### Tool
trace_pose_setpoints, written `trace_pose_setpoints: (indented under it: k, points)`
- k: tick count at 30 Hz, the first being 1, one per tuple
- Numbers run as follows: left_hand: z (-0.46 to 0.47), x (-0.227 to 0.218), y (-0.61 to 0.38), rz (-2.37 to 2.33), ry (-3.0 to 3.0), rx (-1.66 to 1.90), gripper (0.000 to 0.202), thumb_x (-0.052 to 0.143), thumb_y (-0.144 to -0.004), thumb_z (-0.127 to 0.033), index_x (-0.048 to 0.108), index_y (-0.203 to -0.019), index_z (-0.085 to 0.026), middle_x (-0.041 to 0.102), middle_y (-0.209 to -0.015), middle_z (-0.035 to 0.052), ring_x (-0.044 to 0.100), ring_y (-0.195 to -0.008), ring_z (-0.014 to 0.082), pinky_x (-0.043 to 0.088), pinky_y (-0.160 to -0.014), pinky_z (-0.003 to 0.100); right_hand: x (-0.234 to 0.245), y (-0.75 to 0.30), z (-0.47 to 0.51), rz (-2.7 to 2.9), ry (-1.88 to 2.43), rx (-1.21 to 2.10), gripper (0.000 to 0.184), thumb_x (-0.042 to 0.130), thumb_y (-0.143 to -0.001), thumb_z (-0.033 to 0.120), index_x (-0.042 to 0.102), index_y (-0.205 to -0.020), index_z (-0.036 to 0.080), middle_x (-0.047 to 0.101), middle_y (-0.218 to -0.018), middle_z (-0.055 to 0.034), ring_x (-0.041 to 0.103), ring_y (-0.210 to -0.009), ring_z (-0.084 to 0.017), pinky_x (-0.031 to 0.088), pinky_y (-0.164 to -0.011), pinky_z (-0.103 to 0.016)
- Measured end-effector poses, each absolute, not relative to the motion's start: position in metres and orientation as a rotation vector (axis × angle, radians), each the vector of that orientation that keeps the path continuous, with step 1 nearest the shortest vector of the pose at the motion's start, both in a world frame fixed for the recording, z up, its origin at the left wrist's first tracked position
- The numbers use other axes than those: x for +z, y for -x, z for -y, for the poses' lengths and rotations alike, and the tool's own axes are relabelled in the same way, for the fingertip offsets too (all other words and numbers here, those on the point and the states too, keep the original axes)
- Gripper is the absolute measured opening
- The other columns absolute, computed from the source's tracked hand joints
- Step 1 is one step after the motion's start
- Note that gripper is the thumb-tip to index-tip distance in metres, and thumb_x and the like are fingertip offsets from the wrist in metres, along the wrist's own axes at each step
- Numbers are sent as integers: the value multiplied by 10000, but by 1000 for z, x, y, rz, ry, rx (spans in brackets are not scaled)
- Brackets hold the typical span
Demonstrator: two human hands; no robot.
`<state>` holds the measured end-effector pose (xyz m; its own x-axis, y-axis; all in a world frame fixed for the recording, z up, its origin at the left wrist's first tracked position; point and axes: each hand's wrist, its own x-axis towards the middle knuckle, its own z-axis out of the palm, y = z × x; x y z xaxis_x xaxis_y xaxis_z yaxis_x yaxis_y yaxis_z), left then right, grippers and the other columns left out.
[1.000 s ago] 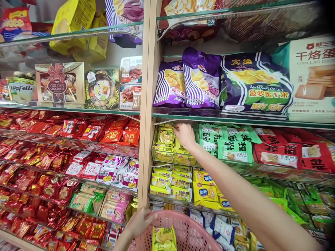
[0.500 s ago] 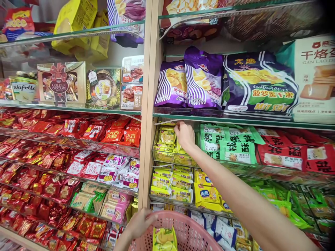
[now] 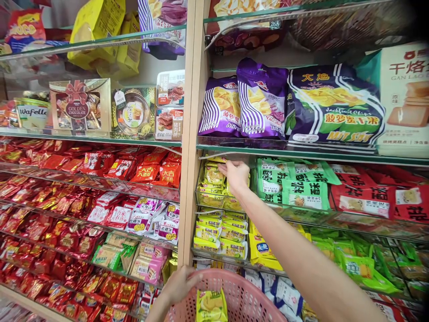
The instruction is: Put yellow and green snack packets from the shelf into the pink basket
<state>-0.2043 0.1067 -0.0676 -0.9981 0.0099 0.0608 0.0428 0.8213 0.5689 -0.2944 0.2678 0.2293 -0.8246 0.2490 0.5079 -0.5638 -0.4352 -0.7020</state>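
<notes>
My left hand (image 3: 181, 284) is closed on the rim of a pink plastic basket (image 3: 248, 286) at the bottom of the view. Inside the basket lies a yellow snack packet (image 3: 212, 306). My right hand (image 3: 237, 175) reaches into a clear shelf bin (image 3: 223, 201) of small yellow packets (image 3: 214, 176). Its fingers stretch leftward over the packets, with the tips beside a yellow packet (image 3: 217, 158) at the back of the bin. Nothing shows plainly in the fingers; the palm side is hidden.
Green packets (image 3: 295, 183) and red packets (image 3: 365, 197) fill bins to the right. Below are yellow lemon packets (image 3: 233, 232). A glass shelf (image 3: 284, 152) with purple chip bags (image 3: 261, 103) runs just above my right hand. A wooden upright (image 3: 189, 179) divides the shelves.
My right hand has changed from curled fingers to straighter ones pointing left, staying over the same bin. My left hand and the basket have hardly moved.
</notes>
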Motion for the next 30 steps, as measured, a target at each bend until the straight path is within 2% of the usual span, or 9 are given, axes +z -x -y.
trace_pose_setpoints:
  k: [5, 10, 17, 20, 23, 30]
  points:
    - [-106, -68, 205, 2936, 65, -939, 548, 332, -787, -704, 452, -628, -194, 349, -662, -25, 358, -634, 133, 274, -572, 234, 222, 278, -272, 1138, -483, 2362, 205, 565, -737, 66, 418, -683, 197, 639, -579, 32, 708, -698, -159, 590, -747, -270]
    - [-107, -67, 204, 2944, 100, -942, 540, 329, -793, -702, 399, -610, -200, 288, -631, -40, 331, -609, 122, 254, -563, 231, 207, 264, -286, 1064, -532, 2344, 203, 657, -673, 121, 465, -684, 187, 656, -601, 26, 710, -756, -185, 581, -795, -301]
    - [-108, -63, 203, 2946, 96, -931, 555, 318, -792, -713, 436, -626, -197, 360, -645, -31, 393, -640, 139, 261, -567, 234, 179, 234, -315, 1126, -597, 2211, 171, 680, -673, 209, 513, -700, 184, 689, -684, 11, 706, -771, -185, 544, -882, -400]
    - [-108, -63, 203, 2947, 117, -936, 547, 331, -803, -691, 459, -620, -192, 375, -627, -31, 401, -631, 137, 263, -565, 234, 154, 208, -326, 1204, -610, 2187, 187, 700, -697, 260, 535, -724, 177, 698, -731, -9, 704, -759, -192, 560, -848, -420]
    - [-108, -64, 202, 2929, 121, -917, 540, 339, -811, -670, 513, -646, -186, 468, -669, -16, 449, -659, 147, 291, -578, 229, 121, 181, -335, 1286, -594, 2222, 224, 718, -715, 326, 550, -742, 180, 705, -803, -30, 701, -769, -199, 569, -822, -430]
    - [-107, -67, 205, 2939, 98, -905, 460, 421, -810, -593, 567, -687, -175, 572, -761, 20, 519, -718, 170, 312, -594, 229, 29, 145, -343, 1573, -402, 2418, 294, 736, -697, 416, 542, -684, 195, 705, -856, -66, 694, -712, -210, 583, -747, -420]
